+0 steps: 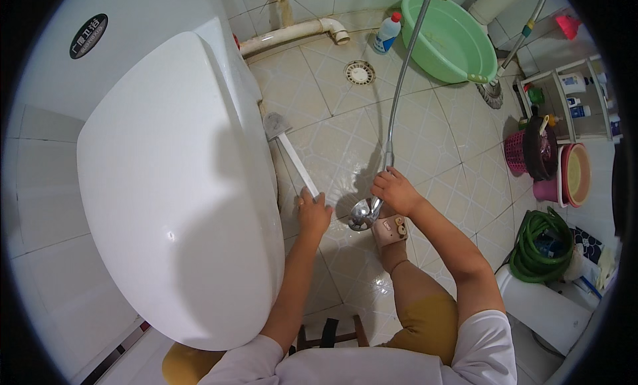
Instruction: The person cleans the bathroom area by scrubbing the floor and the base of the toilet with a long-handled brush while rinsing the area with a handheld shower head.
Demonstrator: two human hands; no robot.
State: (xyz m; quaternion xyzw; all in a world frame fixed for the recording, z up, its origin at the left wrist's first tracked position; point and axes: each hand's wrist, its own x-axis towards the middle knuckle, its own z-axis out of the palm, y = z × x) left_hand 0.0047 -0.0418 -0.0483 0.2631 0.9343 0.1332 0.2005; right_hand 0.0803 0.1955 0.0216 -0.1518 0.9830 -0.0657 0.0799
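Note:
My left hand (314, 213) is closed around the end of the white handle of a toilet brush (297, 161). The grey brush head rests low beside the base of the white toilet (179, 185), whose lid is down. In my right hand (397, 193) is a chrome shower head (364, 214), gripped by its handle with the round face pointing down. A metal hose (407, 59) runs up from it toward the top edge. Below the shower head the tiles look wet and shiny. Whether water is flowing cannot be made out.
Beyond my hands are a floor drain (359, 72), a bottle with a red cap (387, 32) and a green basin (452, 42). On the right stand a shelf rack (571, 99), buckets (575, 175) and a coiled green hose (541, 247). A stool (332, 332) is near my legs.

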